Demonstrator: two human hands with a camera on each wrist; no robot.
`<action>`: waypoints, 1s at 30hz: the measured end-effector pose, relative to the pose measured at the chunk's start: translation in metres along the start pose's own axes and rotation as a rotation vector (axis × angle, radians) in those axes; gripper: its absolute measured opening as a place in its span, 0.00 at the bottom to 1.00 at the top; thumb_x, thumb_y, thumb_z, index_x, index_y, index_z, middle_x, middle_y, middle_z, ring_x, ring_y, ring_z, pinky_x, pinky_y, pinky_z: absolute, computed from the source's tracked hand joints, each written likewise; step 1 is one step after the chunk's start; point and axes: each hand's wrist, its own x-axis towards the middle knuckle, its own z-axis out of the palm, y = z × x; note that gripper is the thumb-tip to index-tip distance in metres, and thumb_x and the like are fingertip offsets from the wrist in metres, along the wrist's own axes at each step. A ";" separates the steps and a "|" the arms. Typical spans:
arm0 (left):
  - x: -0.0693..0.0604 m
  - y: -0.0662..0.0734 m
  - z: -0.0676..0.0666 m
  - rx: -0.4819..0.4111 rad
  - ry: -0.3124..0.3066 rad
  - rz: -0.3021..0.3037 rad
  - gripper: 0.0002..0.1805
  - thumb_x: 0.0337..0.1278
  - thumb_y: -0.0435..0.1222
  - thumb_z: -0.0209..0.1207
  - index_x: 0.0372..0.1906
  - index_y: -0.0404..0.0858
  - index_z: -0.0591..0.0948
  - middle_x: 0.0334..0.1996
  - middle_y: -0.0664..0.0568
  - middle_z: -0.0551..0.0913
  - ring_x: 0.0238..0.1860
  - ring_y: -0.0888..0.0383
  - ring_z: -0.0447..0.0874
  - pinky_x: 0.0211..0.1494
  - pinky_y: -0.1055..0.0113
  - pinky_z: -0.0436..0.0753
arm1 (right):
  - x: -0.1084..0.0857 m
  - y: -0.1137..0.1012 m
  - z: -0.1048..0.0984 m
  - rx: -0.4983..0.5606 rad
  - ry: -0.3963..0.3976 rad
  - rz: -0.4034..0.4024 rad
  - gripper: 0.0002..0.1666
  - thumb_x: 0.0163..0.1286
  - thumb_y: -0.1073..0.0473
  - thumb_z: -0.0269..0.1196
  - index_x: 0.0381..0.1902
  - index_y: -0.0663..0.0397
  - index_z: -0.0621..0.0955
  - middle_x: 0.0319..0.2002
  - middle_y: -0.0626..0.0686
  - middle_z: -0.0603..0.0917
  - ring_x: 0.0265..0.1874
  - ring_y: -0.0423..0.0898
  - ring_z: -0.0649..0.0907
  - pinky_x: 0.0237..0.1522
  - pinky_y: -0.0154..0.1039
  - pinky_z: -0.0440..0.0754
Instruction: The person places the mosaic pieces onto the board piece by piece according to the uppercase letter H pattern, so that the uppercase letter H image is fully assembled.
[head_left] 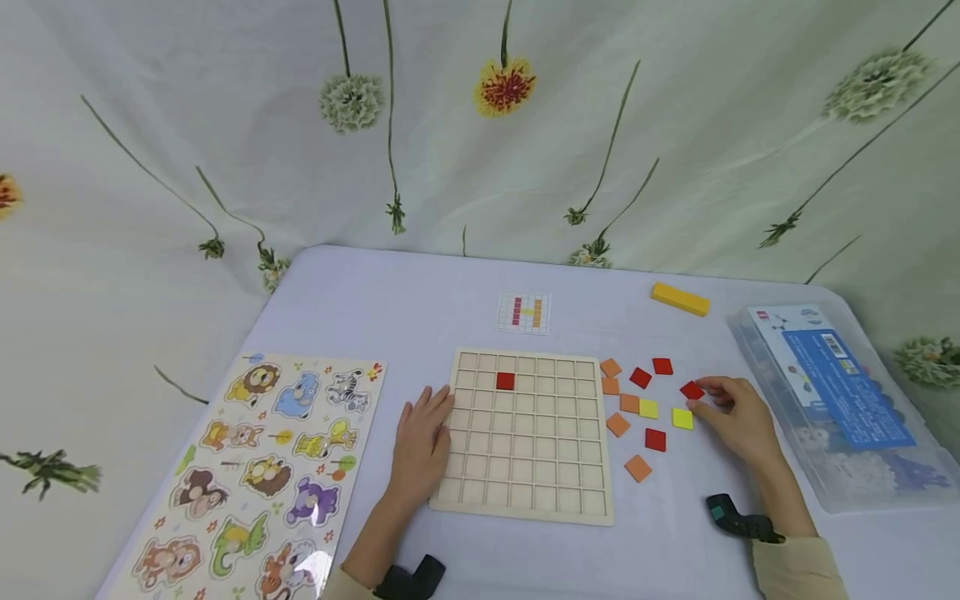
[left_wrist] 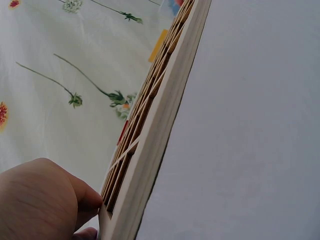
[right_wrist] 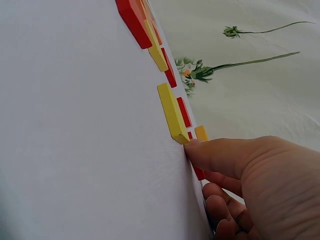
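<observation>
My left hand [head_left: 422,442] rests along the left edge of a wooden grid board [head_left: 522,516], its fingertips touching the frame; the left wrist view shows the board's edge [left_wrist: 150,145] beside it. One red tile [head_left: 506,381] sits in a cell near the board's top. To the right of the board, my right hand [head_left: 738,417] pinches another red tile [head_left: 692,390] between thumb and index finger at the table surface. A yellow tile [head_left: 682,418] lies just beside the thumb, and in the right wrist view this yellow tile [right_wrist: 172,112] partly stands before the red ones.
Several loose orange tiles [head_left: 618,425] and red tiles [head_left: 656,440] lie right of the board. Behind it lies a pattern card [head_left: 523,313]. A yellow block [head_left: 679,299] lies farther back. A plastic box [head_left: 855,392] stands right, an animal puzzle [head_left: 300,467] left.
</observation>
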 end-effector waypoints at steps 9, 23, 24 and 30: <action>0.002 0.000 -0.001 0.005 0.006 0.000 0.24 0.61 0.25 0.51 0.64 0.30 0.74 0.68 0.42 0.71 0.74 0.39 0.59 0.76 0.40 0.49 | 0.000 -0.002 -0.001 0.036 0.048 0.006 0.21 0.66 0.58 0.64 0.55 0.61 0.78 0.45 0.61 0.77 0.41 0.51 0.73 0.39 0.31 0.71; 0.000 0.001 0.000 -0.007 -0.004 -0.002 0.24 0.61 0.26 0.52 0.64 0.31 0.74 0.68 0.42 0.71 0.74 0.40 0.59 0.76 0.41 0.49 | -0.007 -0.029 -0.016 0.097 0.171 0.021 0.22 0.66 0.59 0.65 0.57 0.58 0.79 0.41 0.58 0.80 0.34 0.40 0.71 0.29 0.20 0.68; 0.000 0.001 0.000 -0.007 -0.003 -0.003 0.24 0.61 0.26 0.52 0.64 0.31 0.74 0.68 0.42 0.71 0.74 0.40 0.59 0.76 0.41 0.49 | -0.007 -0.030 -0.016 0.100 0.177 0.005 0.22 0.65 0.60 0.65 0.56 0.58 0.79 0.41 0.58 0.80 0.34 0.41 0.72 0.29 0.21 0.69; -0.002 0.001 0.000 -0.002 -0.002 -0.005 0.24 0.61 0.26 0.52 0.64 0.31 0.74 0.68 0.42 0.71 0.74 0.40 0.59 0.76 0.41 0.49 | 0.018 0.006 0.009 0.083 0.219 -0.127 0.23 0.63 0.49 0.68 0.55 0.46 0.81 0.38 0.51 0.80 0.33 0.41 0.73 0.27 0.23 0.71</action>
